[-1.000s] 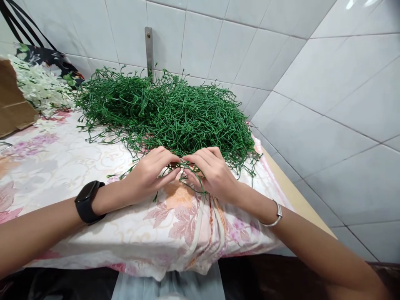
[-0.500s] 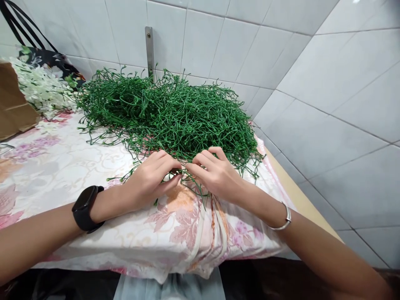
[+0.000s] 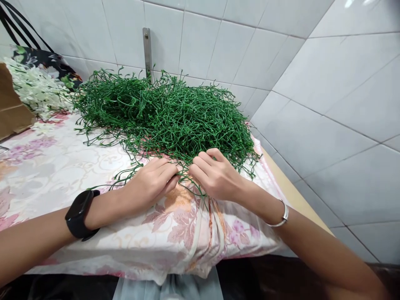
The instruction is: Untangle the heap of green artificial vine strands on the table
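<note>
A strand of thin green plastic stems [image 3: 121,178] runs under and through my left hand [image 3: 158,179], whose thumb and fingers are closed on it. My right hand [image 3: 215,173], curled shut a short way to the right, grips the other part of the same stems; its fingertips are hidden behind the knuckles. Between the hands a few stems cross over the cloth. Just beyond both hands rises a large tangled heap of green artificial stems [image 3: 187,116].
White artificial flowers [image 3: 40,89] lie at the back left beside a brown cardboard piece [image 3: 14,104] and a dark floral bag [image 3: 46,62]. A floral cloth [image 3: 71,166] covers the table. Tiled walls [image 3: 200,46] with a metal bracket [image 3: 146,50] stand behind.
My left hand has closed its thumb against the fingers and shifted slightly left and down. More stems show left of it. My right hand's fingers have curled tighter.
</note>
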Demonstrator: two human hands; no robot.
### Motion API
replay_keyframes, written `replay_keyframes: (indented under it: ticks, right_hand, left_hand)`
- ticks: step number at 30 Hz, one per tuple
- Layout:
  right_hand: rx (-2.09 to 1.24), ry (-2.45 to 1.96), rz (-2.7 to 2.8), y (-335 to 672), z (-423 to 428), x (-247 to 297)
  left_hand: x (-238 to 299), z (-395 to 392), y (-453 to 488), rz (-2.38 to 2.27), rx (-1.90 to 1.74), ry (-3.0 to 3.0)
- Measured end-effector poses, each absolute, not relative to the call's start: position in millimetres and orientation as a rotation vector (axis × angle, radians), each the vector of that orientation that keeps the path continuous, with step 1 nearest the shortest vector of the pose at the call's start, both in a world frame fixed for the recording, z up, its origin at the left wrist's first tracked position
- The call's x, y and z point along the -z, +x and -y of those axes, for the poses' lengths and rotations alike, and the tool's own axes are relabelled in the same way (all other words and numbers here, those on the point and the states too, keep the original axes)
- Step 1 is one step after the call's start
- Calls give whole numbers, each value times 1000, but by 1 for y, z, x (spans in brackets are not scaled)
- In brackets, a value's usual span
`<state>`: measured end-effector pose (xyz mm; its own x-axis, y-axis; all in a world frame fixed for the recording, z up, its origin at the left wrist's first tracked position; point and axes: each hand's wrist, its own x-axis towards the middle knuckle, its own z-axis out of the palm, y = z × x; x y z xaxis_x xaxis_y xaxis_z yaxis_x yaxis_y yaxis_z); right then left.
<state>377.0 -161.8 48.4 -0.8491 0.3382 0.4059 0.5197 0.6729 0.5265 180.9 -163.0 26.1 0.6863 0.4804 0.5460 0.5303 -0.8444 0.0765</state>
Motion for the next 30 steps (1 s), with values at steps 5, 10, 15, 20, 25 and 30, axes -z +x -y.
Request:
replay_keyframes:
  ticks: [5, 10, 15, 20, 25, 30]
  right_hand:
    - [982, -618, 2579, 379, 158, -49]
    - [1069, -555, 2543, 381, 152, -49]
    - [1253, -428, 2564, 384, 151, -53]
    - [1352, -311, 2545, 388, 152, -59]
    - [1300, -251, 2504, 388, 152, -62]
    - [1127, -202, 2517, 386, 150, -61]
  left_hand:
    - [-23, 163, 179, 831, 909, -2854]
    - [-23, 161, 180, 812, 941, -2842]
    - [-24, 162, 180, 683, 939, -2690]
    - [-24, 165, 179, 497, 876, -2562]
    - [-27, 167, 178, 453, 925, -2531]
    - [-30, 172, 177, 407, 947, -2573]
